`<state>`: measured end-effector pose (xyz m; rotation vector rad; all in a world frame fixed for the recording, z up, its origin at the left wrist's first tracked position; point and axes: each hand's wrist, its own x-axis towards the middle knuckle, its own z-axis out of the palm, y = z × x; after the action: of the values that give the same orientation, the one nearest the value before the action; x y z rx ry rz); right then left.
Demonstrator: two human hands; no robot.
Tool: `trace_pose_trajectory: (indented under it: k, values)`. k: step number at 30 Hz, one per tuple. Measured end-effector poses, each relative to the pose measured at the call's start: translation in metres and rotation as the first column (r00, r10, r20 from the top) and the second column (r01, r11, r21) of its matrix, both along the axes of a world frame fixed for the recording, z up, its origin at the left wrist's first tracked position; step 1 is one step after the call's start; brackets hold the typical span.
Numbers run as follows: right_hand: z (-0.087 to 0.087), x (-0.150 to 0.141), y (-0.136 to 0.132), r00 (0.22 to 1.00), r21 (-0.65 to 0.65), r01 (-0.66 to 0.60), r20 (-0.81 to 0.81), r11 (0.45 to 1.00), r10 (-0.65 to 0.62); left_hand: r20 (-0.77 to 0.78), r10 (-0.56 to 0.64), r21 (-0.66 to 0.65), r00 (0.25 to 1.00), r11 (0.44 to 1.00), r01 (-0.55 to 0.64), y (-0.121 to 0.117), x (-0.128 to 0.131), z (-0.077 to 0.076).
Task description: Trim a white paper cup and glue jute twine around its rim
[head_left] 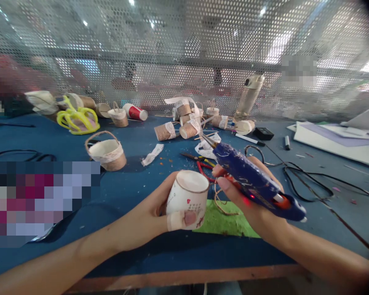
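My left hand (160,209) is wrapped round a white paper cup (187,196) with small printed writing and a brown rim; a bandage circles the thumb. The cup stands slightly tilted, its mouth facing up. In my right hand (249,192) is a blue hot glue gun (249,172), its metal nozzle pointing up and to the left, with a small red light glowing near the grip. Under and behind the right hand lie a green sheet (224,223) and a loop of twine (223,207). Red-handled pliers (201,166) rest just beyond the cup.
A twine-wrapped cup basket (113,157) stands at left, near a lace strip (153,155). More wrapped cups (189,129) are heaped at the back by a bottle (249,96). A yellow crown-like piece (78,121) sits back left. Black cable (310,176) and papers (335,143) lie right.
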<state>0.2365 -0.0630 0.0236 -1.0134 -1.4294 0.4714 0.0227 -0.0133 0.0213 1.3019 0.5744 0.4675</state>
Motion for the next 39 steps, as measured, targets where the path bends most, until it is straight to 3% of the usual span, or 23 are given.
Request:
trace_pose_trajectory:
  k: [3,6,18,22,30,34,37,39]
  values:
    - [0.0,0.0,-0.001,0.995,0.077,-0.096,0.028,0.992,0.094,0.06,-0.04,-0.039,0.997,0.998,0.043,0.0,0.001,0.001]
    - [-0.003,0.001,0.0,0.981,0.069,-0.19,0.05,0.979,0.187,0.096,-0.064,-0.087,0.993,0.994,0.073,0.0,0.002,0.0]
    - [-0.004,0.001,-0.001,0.979,0.005,-0.204,-0.013,0.979,0.204,0.118,-0.081,-0.137,0.99,0.986,0.097,0.001,0.0,-0.006]
    - [-0.003,0.001,-0.002,0.973,0.035,-0.23,0.014,0.973,0.23,0.094,-0.09,-0.098,0.991,0.99,0.1,0.001,0.001,-0.006]
    - [-0.008,0.002,-0.002,0.951,-0.05,-0.31,-0.011,0.949,0.31,-0.012,-0.069,0.035,0.998,0.997,0.069,0.002,0.004,-0.002]
    - [-0.001,0.001,-0.003,0.971,0.007,-0.237,-0.031,0.971,0.237,-0.012,0.024,0.028,1.0,0.999,-0.024,0.002,0.002,-0.002]
    - [0.002,0.003,-0.003,0.99,-0.006,-0.138,-0.03,0.99,0.138,0.04,0.152,-0.04,0.988,0.988,-0.15,0.003,-0.003,-0.003]
    - [-0.001,0.005,-0.002,0.995,-0.046,-0.1,-0.016,0.994,0.1,0.117,0.165,-0.119,0.979,0.981,-0.151,0.005,-0.007,-0.002]
